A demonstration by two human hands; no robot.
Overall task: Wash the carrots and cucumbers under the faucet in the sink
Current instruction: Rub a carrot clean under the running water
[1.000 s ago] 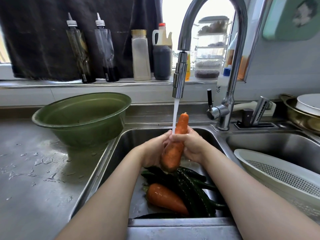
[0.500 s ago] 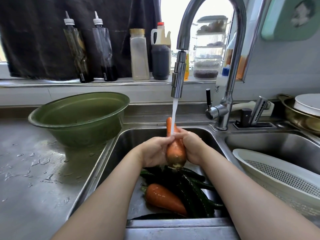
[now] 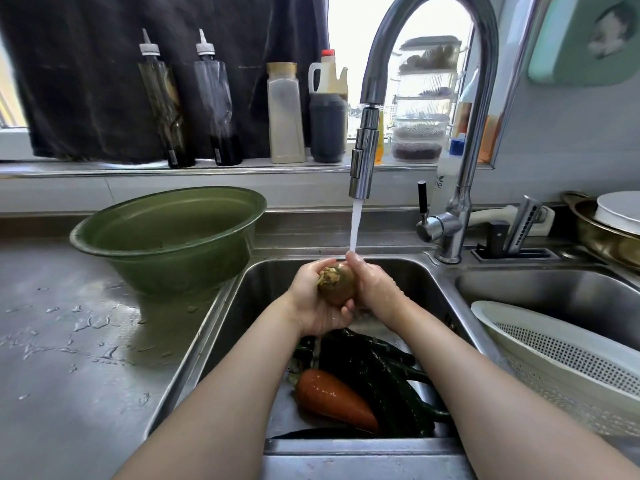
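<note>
Carrot [image 3: 337, 284] up over the left basin of the sink [image 3: 266, 282] in the head view, stubby brownish stem end turned toward the camera, right below the faucet [image 3: 363, 157]. Clasped from both sides: left hand [image 3: 311, 303] wrapped round it from the left and underneath, fingers curled up beneath it; right hand [image 3: 375, 289] cupped against its right side, one fingertip poking up into the water stream [image 3: 356, 226] (wet and glistening, that hand). A two-handed hold, neither hand slack. Down on the basin floor, near side, a second carrot [image 3: 332, 400] lying with its tip to the right, touching a heap of dark cucumbers [image 3: 377, 372] just to its right and beyond. Out on the wet counter [image 3: 69, 375] to the left, a green bowl [image 3: 166, 268], sitting just beside the basin edge. Over in the right basin, a white colander [image 3: 561, 355], tilted, near the front rim.
</note>
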